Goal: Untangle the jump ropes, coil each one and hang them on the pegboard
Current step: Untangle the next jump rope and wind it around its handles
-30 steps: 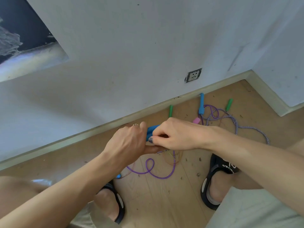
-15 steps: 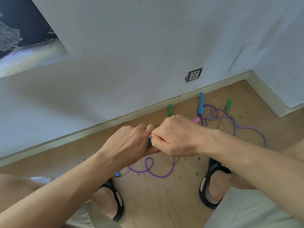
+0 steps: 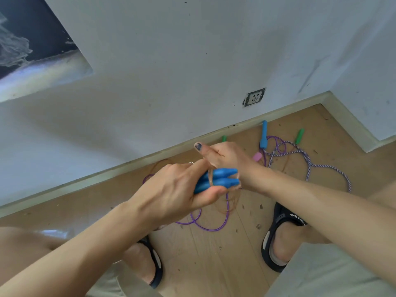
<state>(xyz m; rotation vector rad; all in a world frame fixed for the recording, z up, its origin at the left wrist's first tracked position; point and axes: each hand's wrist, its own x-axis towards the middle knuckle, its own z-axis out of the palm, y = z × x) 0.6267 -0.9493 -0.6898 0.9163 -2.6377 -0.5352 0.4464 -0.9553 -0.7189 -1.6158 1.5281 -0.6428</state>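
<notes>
While the left hand (image 3: 171, 189) kept its grip on two blue handles (image 3: 218, 179), the right hand (image 3: 225, 157) pinched thin cord beside them; beyond lay two green handles (image 3: 299, 135), one blue handle (image 3: 263, 135), one pink handle (image 3: 257, 156)

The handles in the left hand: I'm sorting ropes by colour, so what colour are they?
Blue handles, a pair side by side, clearest in the head view.

White wall (image 3: 171, 61), grey socket (image 3: 254, 97) low on it, pale skirting board (image 3: 107, 174), wooden floor (image 3: 214, 264) with scattered debris, black sandals (image 3: 278, 239), dark picture (image 3: 27, 33) upper left.
</notes>
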